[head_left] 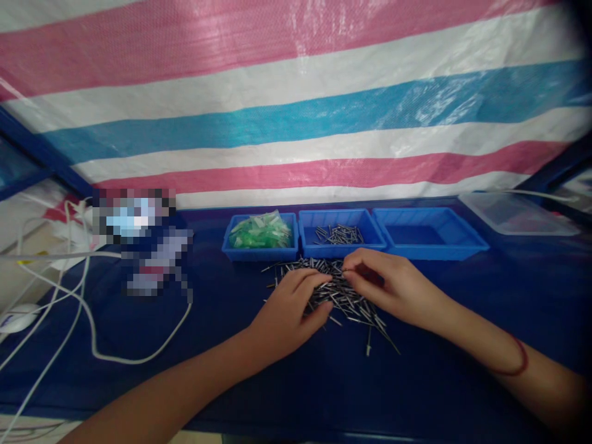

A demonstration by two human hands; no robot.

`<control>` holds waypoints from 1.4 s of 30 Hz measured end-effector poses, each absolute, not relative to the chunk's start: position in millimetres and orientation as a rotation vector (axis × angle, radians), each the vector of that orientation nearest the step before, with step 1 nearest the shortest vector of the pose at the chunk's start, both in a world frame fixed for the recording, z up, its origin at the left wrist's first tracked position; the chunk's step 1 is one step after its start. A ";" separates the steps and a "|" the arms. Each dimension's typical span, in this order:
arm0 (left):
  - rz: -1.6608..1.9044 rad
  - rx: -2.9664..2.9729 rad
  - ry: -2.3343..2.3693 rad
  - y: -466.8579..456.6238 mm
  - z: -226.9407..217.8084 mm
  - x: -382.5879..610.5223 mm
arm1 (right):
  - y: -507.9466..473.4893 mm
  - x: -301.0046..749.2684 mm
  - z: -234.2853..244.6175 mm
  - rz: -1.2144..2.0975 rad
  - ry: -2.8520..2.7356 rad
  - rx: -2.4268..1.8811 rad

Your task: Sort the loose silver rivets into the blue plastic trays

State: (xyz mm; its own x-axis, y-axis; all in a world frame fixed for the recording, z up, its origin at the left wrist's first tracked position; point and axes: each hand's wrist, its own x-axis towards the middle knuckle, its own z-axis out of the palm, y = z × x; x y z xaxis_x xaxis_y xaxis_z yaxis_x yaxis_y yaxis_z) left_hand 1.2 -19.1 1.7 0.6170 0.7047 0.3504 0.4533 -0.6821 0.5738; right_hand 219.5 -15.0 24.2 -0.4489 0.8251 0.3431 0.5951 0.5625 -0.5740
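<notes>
A loose pile of thin metal blind rivets (354,302) lies on the dark blue table, with a few strays at its front edge. My left hand (291,308) rests on the left side of the pile, its thumb and fingers apart and nothing gripped between them. At the pile's back right, my right hand (393,280) pinches a small rivet (346,271) between thumb and fingertips; most of it is hidden. Just behind my hands, a blue bin (342,250) contains more rivets (340,234).
Left of that bin, another blue bin (261,253) holds green plastic packets (261,231). A third blue bin (437,251) stands on the right, beside a clear plastic lid (518,216). White cables (92,327) and a blurred device (160,259) occupy the left. A striped sheet (296,135) hangs behind.
</notes>
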 end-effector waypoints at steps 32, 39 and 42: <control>1.039 2.229 1.106 -10.9 2.4 5.5 | -18.7 188.0 11.0 0.572 -1.917 -1.016; 0.727 2.422 1.232 1.4 19.4 -7.4 | -5.8 232.9 34.4 -0.090 -1.932 -1.121; 0.481 2.647 1.146 9.8 31.8 -15.4 | 9.2 267.0 34.1 -0.387 -1.743 -1.370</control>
State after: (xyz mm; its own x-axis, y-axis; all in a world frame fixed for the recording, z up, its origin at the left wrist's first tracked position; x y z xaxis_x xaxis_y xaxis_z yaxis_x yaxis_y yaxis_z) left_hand -15.4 9.8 31.8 0.6431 0.7365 0.2099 0.6656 -0.6731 0.3225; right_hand 267.0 9.2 34.1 -0.0254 0.6340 0.7729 0.9015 0.3487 -0.2564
